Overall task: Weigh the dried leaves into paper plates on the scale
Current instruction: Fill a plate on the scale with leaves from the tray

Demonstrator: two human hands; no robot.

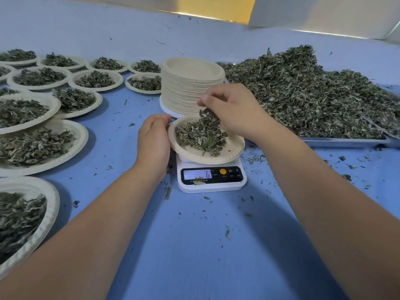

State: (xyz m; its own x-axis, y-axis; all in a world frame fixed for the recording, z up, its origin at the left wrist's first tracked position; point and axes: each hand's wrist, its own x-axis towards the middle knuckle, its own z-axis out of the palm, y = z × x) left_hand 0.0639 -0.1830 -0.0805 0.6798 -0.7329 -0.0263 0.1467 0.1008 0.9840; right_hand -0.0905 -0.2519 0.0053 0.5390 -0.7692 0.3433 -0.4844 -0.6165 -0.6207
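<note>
A small white scale (211, 178) sits at the middle of the blue table, and its display reads 6. On it rests a paper plate (229, 153) with a heap of dried leaves (200, 135). My left hand (154, 139) holds the plate's left rim, thumb on the edge. Just above the heap, my right hand (231, 109) pinches a bunch of dried leaves over the plate. Behind the scale stands a tall stack of empty paper plates (190, 85). To the right lies a big pile of dried leaves (307, 92) on a metal tray (346, 141).
Several filled paper plates (62, 146) cover the left side of the table, from the near edge back to the far row (95, 80). Leaf crumbs and a small metal pin (167, 193) lie scattered around the scale. A wall and boards rise at the back.
</note>
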